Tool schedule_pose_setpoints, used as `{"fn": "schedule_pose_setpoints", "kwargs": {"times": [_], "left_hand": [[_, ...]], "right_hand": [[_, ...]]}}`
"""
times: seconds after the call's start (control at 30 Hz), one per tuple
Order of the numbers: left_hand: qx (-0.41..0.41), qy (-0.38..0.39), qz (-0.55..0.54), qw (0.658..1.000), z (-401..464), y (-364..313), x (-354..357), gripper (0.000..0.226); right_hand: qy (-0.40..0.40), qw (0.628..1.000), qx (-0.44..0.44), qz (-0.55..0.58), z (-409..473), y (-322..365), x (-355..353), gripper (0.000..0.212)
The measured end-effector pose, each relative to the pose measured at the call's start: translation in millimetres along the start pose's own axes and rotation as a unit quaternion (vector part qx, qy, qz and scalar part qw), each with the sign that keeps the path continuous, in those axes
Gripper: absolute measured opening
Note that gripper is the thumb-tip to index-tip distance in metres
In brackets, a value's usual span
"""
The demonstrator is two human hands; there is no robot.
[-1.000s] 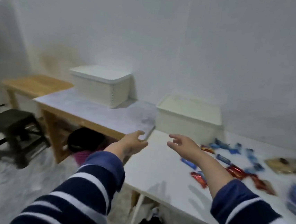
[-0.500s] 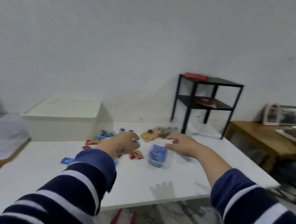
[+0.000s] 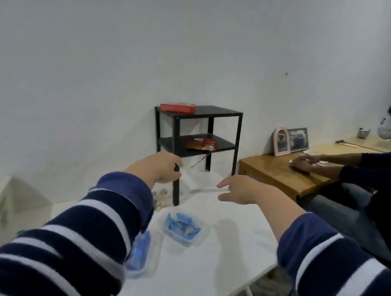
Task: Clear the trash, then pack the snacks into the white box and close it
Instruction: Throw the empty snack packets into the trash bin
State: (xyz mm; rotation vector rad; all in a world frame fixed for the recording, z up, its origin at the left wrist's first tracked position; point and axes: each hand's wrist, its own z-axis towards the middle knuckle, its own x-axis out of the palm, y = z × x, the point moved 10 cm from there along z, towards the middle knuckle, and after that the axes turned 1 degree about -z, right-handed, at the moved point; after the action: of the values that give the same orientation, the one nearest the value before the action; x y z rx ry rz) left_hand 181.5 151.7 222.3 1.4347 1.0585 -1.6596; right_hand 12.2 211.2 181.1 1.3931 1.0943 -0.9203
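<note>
Head view: below and between the hands, a clear tub of blue snacks [image 3: 182, 227] lies on the white worktop [image 3: 215, 257]; light, crinkly and slippery packets are judged best pinched at their ends. Left hand [image 3: 161, 168] is loosely curled, right hand [image 3: 245, 190] spread, nothing held. Beyond the fingertips lies a clear wrapper [image 3: 201, 180], probably trash.

A clear plastic tray [image 3: 183, 230] holding blue-wrapped snacks [image 3: 180, 225] sits open on the white table [image 3: 214, 264], near its middle. Just left of it, partly hidden by a sleeve, lies a 2nd clear plastic tray [image 3: 145, 257] with more blue-wrapped packets [image 3: 140, 253]. The corner of the white plastic box [image 3: 5, 203], blurred, shows at the table's far left.
</note>
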Motion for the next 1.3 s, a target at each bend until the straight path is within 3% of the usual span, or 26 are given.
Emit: {"fn": "schedule_pose_setpoints", "kwargs": {"times": [0.33,0.47,0.67,0.73,0.83,0.93,1.13,1.23,1.3], "left_hand": [[0.03,-0.106,0.014,0.994,174.2,23.1,-71.7,0.042],[0.007,-0.16,0.003,0.987,226.6,40.9,-89.6,0.045],[-0.039,-0.175,-0.008,0.984,308.0,70.9,-100.8,0.061],[-0.054,-0.171,-0.005,0.984,333.8,78.8,-101.1,0.073],[-0.06,-0.142,0.016,0.988,364.9,82.8,-87.4,0.091],[-0.06,-0.147,0.013,0.987,376.5,83.9,-76.0,0.094],[-0.083,-0.202,0.082,0.972,368.0,76.8,-81.1,0.088],[-0.078,-0.244,0.148,0.955,351.6,63.5,-82.7,0.073],[-0.062,-0.276,0.202,0.938,334.9,49.6,-86.7,0.061]], "right_hand": [[-0.021,0.999,0.016,0.027,153.0,-41.8,-41.8,0.049],[-0.023,0.998,0.024,0.053,213.8,-61.1,-47.0,0.052],[-0.044,0.995,-0.016,0.088,316.0,-82.0,-57.5,0.044],[-0.034,0.994,-0.032,0.096,355.2,-90.7,-54.8,0.054],[0.004,0.997,-0.065,0.047,405.5,-96.4,-39.6,0.087],[0.028,0.994,-0.103,-0.031,436.9,-91.3,-19.4,0.1],[-0.027,0.978,-0.155,-0.135,443.0,-80.2,-6.5,0.078],[-0.059,0.969,-0.181,-0.16,425.8,-76.4,-14.7,0.056],[-0.08,0.962,-0.195,-0.172,410.6,-70.4,-27.0,0.054]]}}
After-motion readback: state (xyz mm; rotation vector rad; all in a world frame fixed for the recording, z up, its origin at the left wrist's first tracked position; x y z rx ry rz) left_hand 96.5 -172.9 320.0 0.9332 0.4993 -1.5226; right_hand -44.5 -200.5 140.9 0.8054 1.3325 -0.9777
